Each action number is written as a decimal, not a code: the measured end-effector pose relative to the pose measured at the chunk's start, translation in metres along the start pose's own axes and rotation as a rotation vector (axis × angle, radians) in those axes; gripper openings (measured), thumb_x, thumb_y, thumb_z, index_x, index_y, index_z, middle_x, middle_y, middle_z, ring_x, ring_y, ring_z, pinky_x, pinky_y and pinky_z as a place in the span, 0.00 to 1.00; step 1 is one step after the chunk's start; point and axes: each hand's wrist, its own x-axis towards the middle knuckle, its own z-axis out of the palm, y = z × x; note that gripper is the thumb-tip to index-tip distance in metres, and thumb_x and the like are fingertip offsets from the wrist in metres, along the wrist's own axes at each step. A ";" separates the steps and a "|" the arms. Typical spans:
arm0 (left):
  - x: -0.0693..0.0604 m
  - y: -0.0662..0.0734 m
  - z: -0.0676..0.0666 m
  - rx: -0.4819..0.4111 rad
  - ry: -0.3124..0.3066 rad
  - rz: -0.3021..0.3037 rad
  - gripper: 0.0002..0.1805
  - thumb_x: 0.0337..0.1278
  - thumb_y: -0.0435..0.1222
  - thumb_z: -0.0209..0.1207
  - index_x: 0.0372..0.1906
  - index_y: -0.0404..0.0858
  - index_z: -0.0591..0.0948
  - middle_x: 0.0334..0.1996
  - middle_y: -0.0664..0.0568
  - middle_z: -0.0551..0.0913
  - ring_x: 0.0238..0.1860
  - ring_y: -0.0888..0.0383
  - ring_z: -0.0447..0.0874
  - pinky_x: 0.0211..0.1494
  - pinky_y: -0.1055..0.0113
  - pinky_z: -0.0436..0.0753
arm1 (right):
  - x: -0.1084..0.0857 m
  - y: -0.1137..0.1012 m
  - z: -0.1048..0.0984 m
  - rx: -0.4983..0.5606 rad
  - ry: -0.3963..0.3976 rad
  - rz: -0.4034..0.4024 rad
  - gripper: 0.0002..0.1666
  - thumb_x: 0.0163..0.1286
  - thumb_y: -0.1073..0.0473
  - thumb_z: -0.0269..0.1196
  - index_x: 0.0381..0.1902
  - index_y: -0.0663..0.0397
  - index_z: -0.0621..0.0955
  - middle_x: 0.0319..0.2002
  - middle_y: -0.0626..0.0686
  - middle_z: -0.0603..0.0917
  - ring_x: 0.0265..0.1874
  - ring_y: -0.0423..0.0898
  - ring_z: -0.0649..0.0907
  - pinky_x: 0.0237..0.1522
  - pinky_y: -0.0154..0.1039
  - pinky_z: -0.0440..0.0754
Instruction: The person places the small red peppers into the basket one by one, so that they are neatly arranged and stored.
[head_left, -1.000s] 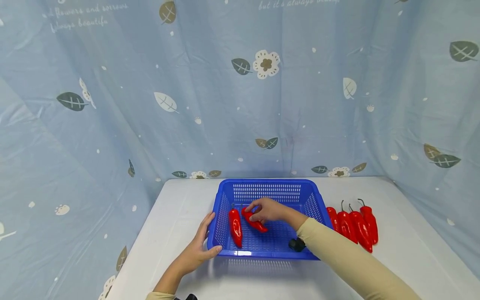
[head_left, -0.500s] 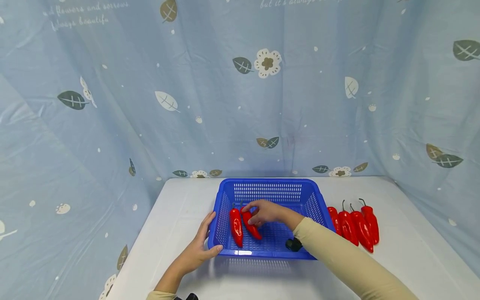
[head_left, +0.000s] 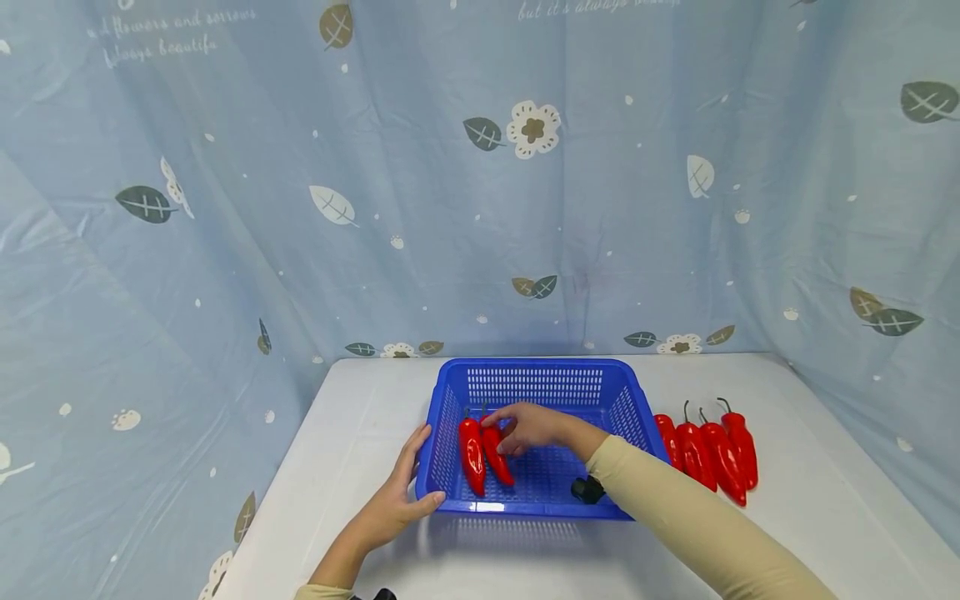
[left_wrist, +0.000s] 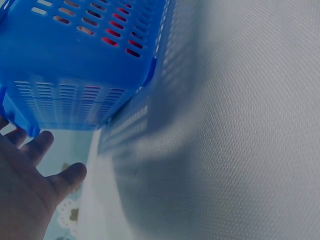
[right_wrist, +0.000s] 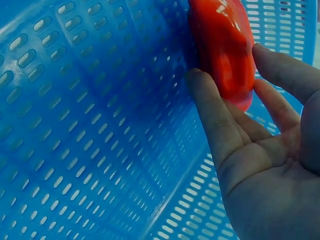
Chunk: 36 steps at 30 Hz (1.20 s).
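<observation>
In the head view, a blue basket (head_left: 555,507) holds two long red peppers side by side. My right hand (head_left: 531,427) is inside it, thumb and fingers on the right-hand pepper (head_left: 496,457); the other pepper (head_left: 472,457) lies just left of it. The right wrist view has this hand (right_wrist: 270,165) with its digits on both sides of the glossy pepper (right_wrist: 227,50). My left hand (head_left: 392,500) rests spread against the basket's left side. In the left wrist view, that hand (left_wrist: 30,185) has its fingers beside the basket's wall (left_wrist: 75,55).
Several red peppers (head_left: 723,461) lie on the white table (head_left: 817,508) just right of the basket, the nearest partly hidden by its rim. A blue patterned curtain (head_left: 420,275) hangs behind and on both sides of the table. Both wrists carry black devices.
The pepper under my right hand has swung from a slant to nearly parallel with the other one, its lower end moving left and toward me. My left hand has stayed in place.
</observation>
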 end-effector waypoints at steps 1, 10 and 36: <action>0.000 0.000 0.000 0.000 -0.001 0.000 0.54 0.61 0.44 0.65 0.83 0.53 0.43 0.83 0.44 0.35 0.80 0.35 0.39 0.76 0.38 0.54 | -0.001 0.000 0.000 0.000 0.000 0.000 0.29 0.66 0.68 0.68 0.65 0.55 0.80 0.52 0.61 0.83 0.40 0.52 0.87 0.46 0.52 0.88; -0.001 0.002 0.000 -0.011 0.007 0.001 0.53 0.62 0.43 0.65 0.83 0.53 0.43 0.83 0.44 0.36 0.80 0.34 0.40 0.76 0.38 0.54 | -0.005 -0.003 -0.004 0.007 0.013 0.008 0.30 0.67 0.69 0.67 0.67 0.52 0.79 0.53 0.62 0.83 0.41 0.56 0.88 0.47 0.52 0.88; -0.001 0.000 0.001 -0.015 0.008 0.001 0.54 0.61 0.42 0.66 0.83 0.54 0.44 0.83 0.44 0.36 0.80 0.35 0.39 0.77 0.39 0.52 | -0.011 0.008 -0.013 0.003 0.033 0.024 0.28 0.67 0.70 0.66 0.65 0.55 0.81 0.44 0.57 0.86 0.37 0.56 0.88 0.44 0.50 0.88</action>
